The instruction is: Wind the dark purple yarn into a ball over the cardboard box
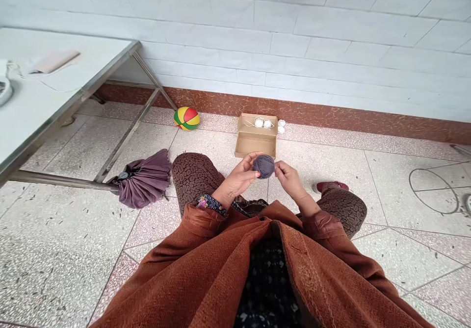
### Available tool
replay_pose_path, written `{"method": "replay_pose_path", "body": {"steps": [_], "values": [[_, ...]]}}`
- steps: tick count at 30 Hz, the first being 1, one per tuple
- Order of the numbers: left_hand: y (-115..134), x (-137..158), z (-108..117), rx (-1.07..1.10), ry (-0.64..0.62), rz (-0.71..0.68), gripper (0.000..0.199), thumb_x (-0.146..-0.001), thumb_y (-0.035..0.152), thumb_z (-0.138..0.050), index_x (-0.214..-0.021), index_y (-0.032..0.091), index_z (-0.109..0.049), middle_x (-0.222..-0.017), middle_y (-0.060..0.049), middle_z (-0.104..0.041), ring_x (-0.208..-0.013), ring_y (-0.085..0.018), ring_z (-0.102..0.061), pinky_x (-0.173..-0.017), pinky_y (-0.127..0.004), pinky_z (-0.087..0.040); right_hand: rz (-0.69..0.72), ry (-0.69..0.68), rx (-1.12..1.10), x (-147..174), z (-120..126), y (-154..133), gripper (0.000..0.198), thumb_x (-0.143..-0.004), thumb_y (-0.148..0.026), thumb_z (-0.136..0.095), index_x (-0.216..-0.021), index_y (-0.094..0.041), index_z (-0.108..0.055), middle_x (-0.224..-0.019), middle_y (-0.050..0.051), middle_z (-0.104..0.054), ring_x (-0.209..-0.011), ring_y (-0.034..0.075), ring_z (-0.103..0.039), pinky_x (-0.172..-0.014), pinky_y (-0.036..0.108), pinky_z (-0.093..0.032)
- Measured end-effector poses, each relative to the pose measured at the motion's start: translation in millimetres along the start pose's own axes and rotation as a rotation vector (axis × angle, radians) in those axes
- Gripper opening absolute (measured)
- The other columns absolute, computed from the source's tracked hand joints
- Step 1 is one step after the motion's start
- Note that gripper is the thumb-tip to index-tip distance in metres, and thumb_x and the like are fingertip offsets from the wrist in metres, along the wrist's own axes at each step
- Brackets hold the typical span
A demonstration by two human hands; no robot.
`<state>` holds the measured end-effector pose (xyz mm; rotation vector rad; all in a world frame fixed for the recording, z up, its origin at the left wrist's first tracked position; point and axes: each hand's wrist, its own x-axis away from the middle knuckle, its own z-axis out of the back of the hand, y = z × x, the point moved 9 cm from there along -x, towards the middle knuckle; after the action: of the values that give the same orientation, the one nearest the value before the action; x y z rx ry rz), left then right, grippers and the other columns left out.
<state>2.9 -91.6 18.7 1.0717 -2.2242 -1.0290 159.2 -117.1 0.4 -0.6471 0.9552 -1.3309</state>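
Note:
A dark grey-purple ball of yarn rests in my left hand, whose fingers and thumb curl round its left side. At the ball's right edge, my right hand is closed in a pinch; any strand between its fingertips is too small to make out. Just beyond both hands, an open cardboard box lies on the floor. White yarn balls sit on its raised lid, and more white balls lie beside it on the right.
Left of my knee, a folded purple umbrella leans by the metal-framed table. A colourful ball is near the table leg. The tiled wall stands ahead. A thin ring lies on the floor at right.

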Motion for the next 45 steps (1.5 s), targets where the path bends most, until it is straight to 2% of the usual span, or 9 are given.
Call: {"method": "replay_pose_path", "body": {"steps": [7,13,20,24,27,31,34,39,45], "values": [[0,-10,29,-0.008,0.204,-0.06,0.057,-0.062,0.023,-0.089,-0.116,0.022,-0.067,-0.116,-0.005,-0.073,-0.112,-0.021,-0.066,-0.11,-0.039,-0.044,0.18,-0.283,0.077,30,-38,-17,0.042,-0.109,-0.054,-0.046,-0.09,-0.024,-0.069,-0.087,0.005,-0.072,-0.082,0.019,-0.068,-0.079,0.031,-0.054],[-3,-9,45,-0.274,0.298,-0.074,0.06,-0.061,0.022,-0.088,-0.117,0.02,-0.065,-0.114,-0.005,-0.072,-0.103,-0.02,-0.064,-0.101,-0.036,-0.046,0.346,-0.341,0.084,37,-28,-64,0.034,-0.109,-0.043,-0.05,-0.093,-0.024,-0.072,-0.083,0.006,-0.072,-0.077,0.019,-0.067,-0.074,0.031,-0.054],[-16,-10,27,-0.482,0.066,0.032,0.069,-0.06,0.018,-0.085,-0.125,0.022,-0.064,-0.119,-0.006,-0.068,-0.1,-0.021,-0.062,-0.093,-0.035,-0.047,0.304,-0.153,0.064,5,20,-89,0.029,-0.107,-0.045,-0.056,-0.097,-0.026,-0.076,-0.089,0.006,-0.076,-0.082,0.022,-0.07,-0.078,0.035,-0.056],[-19,-6,5,-0.347,-0.131,0.043,0.08,-0.062,0.02,-0.09,-0.136,0.028,-0.06,-0.116,-0.005,-0.065,-0.105,-0.022,-0.062,-0.095,-0.036,-0.047,0.216,-0.013,0.073,-20,31,-65,0.031,-0.104,-0.048,-0.059,-0.092,-0.025,-0.075,-0.088,0.007,-0.075,-0.085,0.023,-0.069,-0.081,0.036,-0.056],[-13,0,-7,-0.21,-0.183,0.039,0.086,-0.063,0.023,-0.092,-0.142,0.031,-0.059,-0.121,-0.006,-0.065,-0.112,-0.024,-0.063,-0.098,-0.037,-0.047,0.111,0.0,0.042,-23,18,-32,0.035,-0.104,-0.05,-0.056,-0.087,-0.024,-0.071,-0.084,0.005,-0.073,-0.079,0.021,-0.067,-0.077,0.034,-0.054],[-2,0,-2,-0.059,-0.075,0.005,0.075,-0.064,0.027,-0.092,-0.135,0.025,-0.067,-0.132,-0.01,-0.067,-0.124,-0.028,-0.061,-0.108,-0.04,-0.044,0.012,-0.074,0.019,-2,-11,0,0.041,-0.104,-0.055,-0.05,-0.085,-0.023,-0.067,-0.077,0.003,-0.068,-0.072,0.019,-0.064,-0.07,0.031,-0.053],[-1,-6,15,-0.016,0.05,-0.02,0.062,-0.064,0.026,-0.091,-0.123,0.021,-0.071,-0.127,-0.01,-0.071,-0.12,-0.026,-0.064,-0.11,-0.041,-0.044,0.033,-0.169,0.012,18,-27,-1,0.042,-0.106,-0.056,-0.048,-0.086,-0.024,-0.066,-0.077,0.002,-0.067,-0.073,0.018,-0.064,-0.073,0.03,-0.053],[-8,-11,45,-0.151,0.268,-0.045,0.057,-0.061,0.023,-0.089,-0.115,0.02,-0.07,-0.116,-0.006,-0.074,-0.107,-0.021,-0.065,-0.104,-0.037,-0.045,0.184,-0.317,0.004,33,-35,-36,0.04,-0.108,-0.052,-0.048,-0.09,-0.024,-0.069,-0.085,0.005,-0.072,-0.08,0.018,-0.067,-0.078,0.031,-0.055],[-9,-9,38,-0.484,0.188,-0.024,0.066,-0.063,0.019,-0.084,-0.126,0.02,-0.066,-0.124,-0.008,-0.068,-0.105,-0.022,-0.063,-0.099,-0.036,-0.048,0.312,-0.267,-0.033,26,-6,-85,0.029,-0.107,-0.042,-0.056,-0.094,-0.023,-0.074,-0.083,0.005,-0.073,-0.075,0.018,-0.067,-0.073,0.031,-0.054]]}}
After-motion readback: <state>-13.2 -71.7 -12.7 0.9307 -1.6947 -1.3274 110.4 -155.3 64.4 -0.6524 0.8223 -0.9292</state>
